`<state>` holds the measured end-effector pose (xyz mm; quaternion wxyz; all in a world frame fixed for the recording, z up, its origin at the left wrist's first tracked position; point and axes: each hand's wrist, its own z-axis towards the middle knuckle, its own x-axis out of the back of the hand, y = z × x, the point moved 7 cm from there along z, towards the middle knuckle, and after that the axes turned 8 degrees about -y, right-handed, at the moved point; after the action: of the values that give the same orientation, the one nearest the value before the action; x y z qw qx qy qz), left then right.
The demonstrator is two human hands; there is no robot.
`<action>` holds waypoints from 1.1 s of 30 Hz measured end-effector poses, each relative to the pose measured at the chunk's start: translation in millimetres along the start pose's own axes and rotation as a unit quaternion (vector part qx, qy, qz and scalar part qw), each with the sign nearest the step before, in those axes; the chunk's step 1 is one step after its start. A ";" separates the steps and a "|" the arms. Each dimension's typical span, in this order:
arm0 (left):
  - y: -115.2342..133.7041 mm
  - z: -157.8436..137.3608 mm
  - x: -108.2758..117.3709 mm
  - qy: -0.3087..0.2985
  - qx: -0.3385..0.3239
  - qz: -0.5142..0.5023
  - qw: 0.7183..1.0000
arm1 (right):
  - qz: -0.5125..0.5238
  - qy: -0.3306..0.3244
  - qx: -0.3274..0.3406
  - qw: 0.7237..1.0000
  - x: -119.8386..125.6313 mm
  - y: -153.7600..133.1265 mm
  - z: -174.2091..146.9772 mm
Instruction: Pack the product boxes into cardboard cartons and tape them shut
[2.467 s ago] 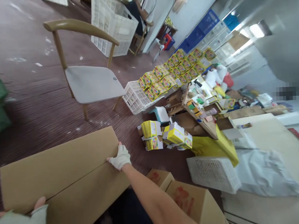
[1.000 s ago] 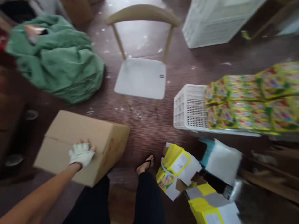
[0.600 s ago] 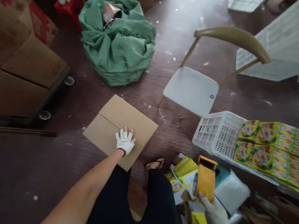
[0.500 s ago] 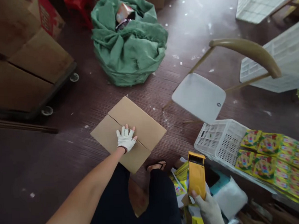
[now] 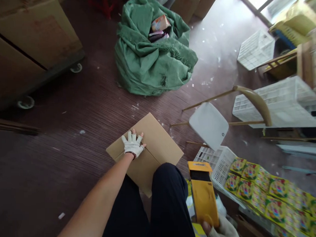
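Down on the dark floor (image 5: 57, 136), pressing flat with the left hand (image 5: 133, 145) on a closed cardboard box (image 5: 159, 146), gloved fingers spread apart and bare at the tips, palm resting right on the seam between the two top flaps. Lying with its long axis running from the lower left toward the upper right of the head view, one corner pointing up toward the green sack (image 5: 153, 53), the near edge tucked behind the dark trouser legs (image 5: 150, 208).

Gripping low at the bottom edge with the right hand (image 5: 221, 230), fingers curled around the base of a yellow tape dispenser (image 5: 203, 193); standing nearly upright, its long axis pointing up and slightly left, dark opening at the top end, well apart from the box.

Sitting beyond the box: a white-seated chair (image 5: 208, 125) tipped in view, a white plastic crate (image 5: 216, 161) beside it, rows of yellow printed packets (image 5: 266, 190) spilling along the right, stacked cartons on a wheeled cart (image 5: 28, 43) at the upper left.
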<state>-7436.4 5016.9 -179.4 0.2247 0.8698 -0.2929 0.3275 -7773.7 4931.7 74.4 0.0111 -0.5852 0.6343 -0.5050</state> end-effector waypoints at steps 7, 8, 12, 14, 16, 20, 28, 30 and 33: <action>-0.4 -23.4 38.1 -0.032 -0.060 -0.240 0.968 | -0.067 -0.132 0.215 0.965 -41.1 -89.8 68.3; 3.0 -31.8 46.4 -0.054 -0.077 -0.307 0.947 | -0.074 -0.150 0.234 0.958 -47.1 -92.7 74.5; 32.9 -68.8 80.1 -0.131 -0.213 -0.502 0.828 | -0.104 -0.201 0.285 0.931 -66.3 -85.5 92.9; 41.4 -78.0 91.1 -0.111 -0.253 -0.518 0.810 | -0.114 -0.215 0.301 0.922 -73.4 -79.4 99.3; 44.5 -77.7 90.6 -0.106 -0.253 -0.522 0.808 | -0.119 -0.228 0.307 0.916 -79.7 -74.1 104.3; 47.8 -67.4 70.5 -0.210 -0.204 -0.573 0.765 | -0.102 -0.255 0.311 0.910 -91.3 -68.3 106.9; 41.7 -60.7 58.8 -0.246 -0.182 -0.530 0.791 | -0.122 -0.193 0.361 0.904 -91.7 -98.5 101.3; 35.7 -56.6 56.3 -0.232 -0.173 -0.538 0.792 | -0.128 -0.180 0.367 0.904 -93.7 -103.5 102.4; 22.1 -45.6 56.2 -0.200 -0.150 -0.525 0.813 | -0.113 -0.196 0.352 0.908 -101.0 -100.3 106.3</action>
<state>-7436.3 5007.0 -104.4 0.4265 0.8932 0.1245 -0.0698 -7604.3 4960.7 29.6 0.2834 -0.6986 0.3299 -0.5682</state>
